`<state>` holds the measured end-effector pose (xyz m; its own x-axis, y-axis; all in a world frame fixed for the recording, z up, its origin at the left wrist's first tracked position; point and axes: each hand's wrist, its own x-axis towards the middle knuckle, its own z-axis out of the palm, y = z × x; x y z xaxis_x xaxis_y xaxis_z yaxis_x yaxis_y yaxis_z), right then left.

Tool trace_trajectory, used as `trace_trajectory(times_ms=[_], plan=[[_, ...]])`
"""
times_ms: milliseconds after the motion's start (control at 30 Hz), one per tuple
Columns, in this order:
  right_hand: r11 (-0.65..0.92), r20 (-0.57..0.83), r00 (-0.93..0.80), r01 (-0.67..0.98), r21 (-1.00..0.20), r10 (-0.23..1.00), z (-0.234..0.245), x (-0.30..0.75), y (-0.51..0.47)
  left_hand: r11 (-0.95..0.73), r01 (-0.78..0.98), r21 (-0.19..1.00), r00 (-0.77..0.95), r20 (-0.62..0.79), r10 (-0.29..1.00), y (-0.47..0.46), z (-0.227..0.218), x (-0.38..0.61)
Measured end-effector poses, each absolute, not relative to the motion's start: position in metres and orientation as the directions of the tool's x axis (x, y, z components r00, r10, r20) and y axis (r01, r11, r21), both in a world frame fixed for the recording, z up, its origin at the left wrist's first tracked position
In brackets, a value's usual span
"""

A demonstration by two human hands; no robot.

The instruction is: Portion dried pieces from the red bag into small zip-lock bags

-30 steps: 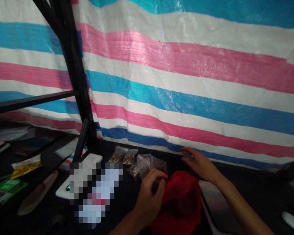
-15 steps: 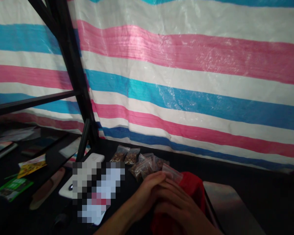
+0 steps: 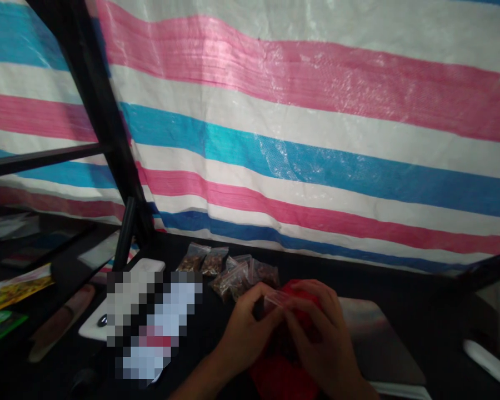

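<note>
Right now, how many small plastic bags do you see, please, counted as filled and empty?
Filled bags: 5 (they overlap, so the count is not certain)
Empty-looking clear bag, between left hand and right hand: 1
Total: 6

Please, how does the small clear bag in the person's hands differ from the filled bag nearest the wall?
The small clear bag looks empty, while the filled bag holds brown pieces. The small clear bag is held up between the left hand and right hand; the filled bag lies on the black table. Both are clear plastic.
</note>
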<state>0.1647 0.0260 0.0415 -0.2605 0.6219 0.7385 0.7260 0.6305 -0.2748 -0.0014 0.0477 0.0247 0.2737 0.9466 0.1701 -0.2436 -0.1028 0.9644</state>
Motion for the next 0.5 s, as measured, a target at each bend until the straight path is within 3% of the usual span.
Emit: trace_trajectory(times_ms=[167,267,300,400,500], plan=[[0.672,0.705,-0.307,0.669,-0.318,0.639,0.051,0.170,0.022,-0.278,-0.077,0.958,0.252,0.288,0.924,0.047,0.017,-0.004],[0.652,0.652,-0.288,0.630,-0.422,0.701,0.067,0.188,0.023,-0.306,0.002,0.952,0.214,0.299,0.930,0.044,0.011,-0.005],[0.620,0.585,-0.300,0.622,-0.479,0.753,0.074,0.195,0.023,-0.307,0.023,0.951,0.177,0.299,0.938,0.043,0.011,-0.006],[0.432,0.193,-0.400,0.685,-0.586,0.896,0.089,0.215,0.021,-0.312,0.081,0.947,0.064,0.308,0.949,0.045,0.017,-0.012],[0.318,-0.034,-0.422,0.733,-0.602,0.906,0.092,0.223,0.021,-0.328,0.204,0.922,0.053,0.324,0.945,0.050,0.034,-0.019]])
